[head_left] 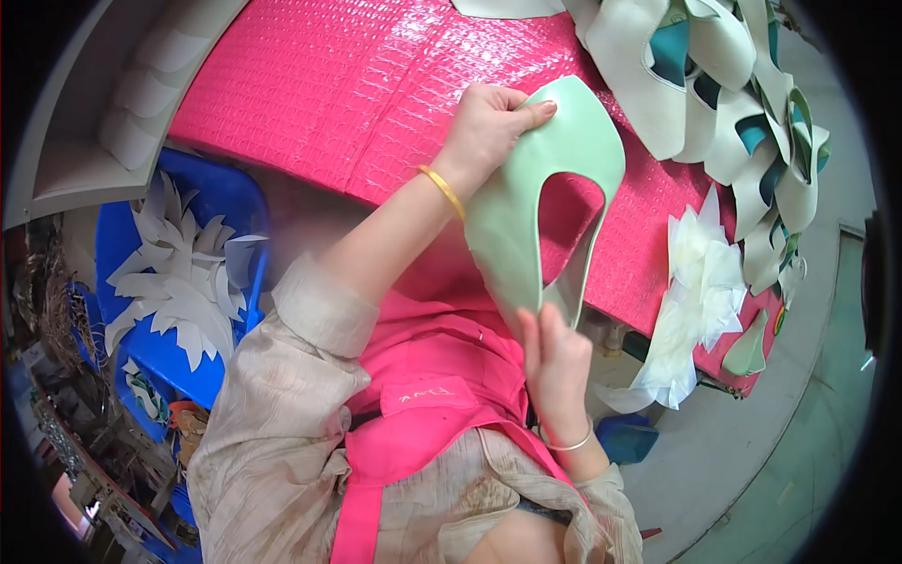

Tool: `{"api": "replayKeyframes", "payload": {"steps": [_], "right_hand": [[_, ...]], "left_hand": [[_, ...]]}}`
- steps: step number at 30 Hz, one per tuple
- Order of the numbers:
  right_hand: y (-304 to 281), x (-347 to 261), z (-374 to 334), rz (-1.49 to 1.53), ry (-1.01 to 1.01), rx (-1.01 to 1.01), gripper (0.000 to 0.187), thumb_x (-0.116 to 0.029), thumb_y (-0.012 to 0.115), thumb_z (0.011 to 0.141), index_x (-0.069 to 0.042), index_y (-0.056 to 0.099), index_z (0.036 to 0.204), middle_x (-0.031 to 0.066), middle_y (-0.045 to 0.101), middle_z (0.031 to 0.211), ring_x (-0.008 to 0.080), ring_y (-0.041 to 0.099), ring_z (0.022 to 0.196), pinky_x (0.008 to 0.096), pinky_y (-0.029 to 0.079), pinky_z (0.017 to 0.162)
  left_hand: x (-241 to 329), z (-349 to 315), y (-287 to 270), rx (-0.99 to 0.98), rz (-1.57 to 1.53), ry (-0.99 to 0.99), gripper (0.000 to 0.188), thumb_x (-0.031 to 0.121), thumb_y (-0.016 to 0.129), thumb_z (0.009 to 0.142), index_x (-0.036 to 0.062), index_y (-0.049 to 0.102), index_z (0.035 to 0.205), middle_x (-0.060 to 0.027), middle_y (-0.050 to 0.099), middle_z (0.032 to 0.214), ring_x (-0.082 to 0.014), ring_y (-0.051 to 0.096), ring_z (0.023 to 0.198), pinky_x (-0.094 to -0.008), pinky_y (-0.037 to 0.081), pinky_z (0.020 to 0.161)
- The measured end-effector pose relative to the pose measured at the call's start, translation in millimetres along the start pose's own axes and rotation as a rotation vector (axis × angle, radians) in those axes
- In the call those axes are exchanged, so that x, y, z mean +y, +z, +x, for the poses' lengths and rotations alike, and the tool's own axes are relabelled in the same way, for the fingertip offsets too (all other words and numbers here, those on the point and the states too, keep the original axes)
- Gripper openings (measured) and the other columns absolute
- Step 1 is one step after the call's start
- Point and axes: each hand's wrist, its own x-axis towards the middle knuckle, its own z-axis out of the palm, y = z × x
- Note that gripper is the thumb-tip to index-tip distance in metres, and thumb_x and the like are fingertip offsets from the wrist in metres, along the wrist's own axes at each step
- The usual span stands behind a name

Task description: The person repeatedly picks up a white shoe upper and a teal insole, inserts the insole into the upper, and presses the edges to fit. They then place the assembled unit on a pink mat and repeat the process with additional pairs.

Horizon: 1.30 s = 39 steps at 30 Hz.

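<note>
In front of me a pale mint-green shoe upper (512, 216) is held up lengthwise, its oval foot opening showing the pink table behind. My left hand (490, 127) grips the upper's wide far end, with the thumb on the outer face and the other fingers mostly hidden. Down at the narrow near end, my right hand (556, 362) is closed on the edge with its fingertips. Whether anything small sits between those fingers is too hard to see.
A shiny pink covered table (310, 103) spans the far side. More shoe uppers (648, 85) hang over it at the far right, near a bunch of thin white sheets (700, 273). White curved pieces (183, 273) fill a blue chair (240, 193) on the left. One green piece (747, 348) lies rightmost.
</note>
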Motion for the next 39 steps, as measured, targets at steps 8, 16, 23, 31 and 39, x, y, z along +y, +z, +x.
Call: {"api": "replayKeyframes", "payload": {"steps": [8,16,23,31,39], "right_hand": [[-69.2,42.1,15.8,0.366,-0.175,0.493,0.048,-0.010,0.056,0.082,0.005,0.042,0.125,0.0203,0.049,0.121,0.0304,0.049,0.111,0.0345,0.036,0.096],[-55.3,71.9,82.2,1.276,0.063,0.151,0.022,-0.016,0.058,0.087,0.004,0.060,0.097,0.0031,0.063,0.085,0.0059,0.056,0.071,0.0194,0.044,0.064],[-63.7,62.2,95.3,1.257,-0.011,0.252,0.020,-0.017,0.059,0.087,0.002,0.063,0.091,0.0020,0.063,0.078,0.0047,0.056,0.065,0.0174,0.043,0.056],[-83.9,76.3,106.3,1.127,-0.065,0.229,0.019,-0.015,0.062,0.084,0.004,0.066,0.085,0.0023,0.064,0.072,0.0043,0.055,0.060,0.0173,0.042,0.051],[-85.1,95.6,2.8,1.162,-0.201,0.014,0.038,-0.018,0.069,0.075,0.001,0.057,0.106,0.0035,0.063,0.091,0.0136,0.058,0.078,0.0280,0.046,0.065]], "left_hand": [[26.9,19.8,-2.7,-0.400,0.162,-0.173,0.026,0.021,0.065,0.081,-0.0015,0.064,0.093,-0.0055,0.066,0.080,-0.0073,0.060,0.067,-0.0194,0.047,0.063],[52.4,-59.8,42.5,-0.053,0.996,0.443,0.027,0.024,0.063,0.077,-0.0031,0.060,0.077,-0.0177,0.061,0.071,-0.0329,0.059,0.068,-0.0407,0.045,0.065],[22.3,-90.3,67.7,-0.240,0.418,-0.007,0.026,0.020,0.061,0.079,-0.0053,0.060,0.075,-0.0189,0.056,0.062,-0.0219,0.055,0.054,-0.0321,0.041,0.053],[-0.8,-163.9,19.8,-0.322,0.329,-0.257,0.025,0.015,0.058,0.084,-0.0036,0.059,0.100,-0.0074,0.058,0.068,-0.0053,0.048,0.065,-0.0248,0.043,0.058],[30.8,-141.3,71.8,-0.603,0.134,-0.031,0.019,0.009,0.068,0.077,-0.0030,0.062,0.091,-0.0063,0.063,0.073,-0.0068,0.054,0.068,-0.0245,0.043,0.060]]}}
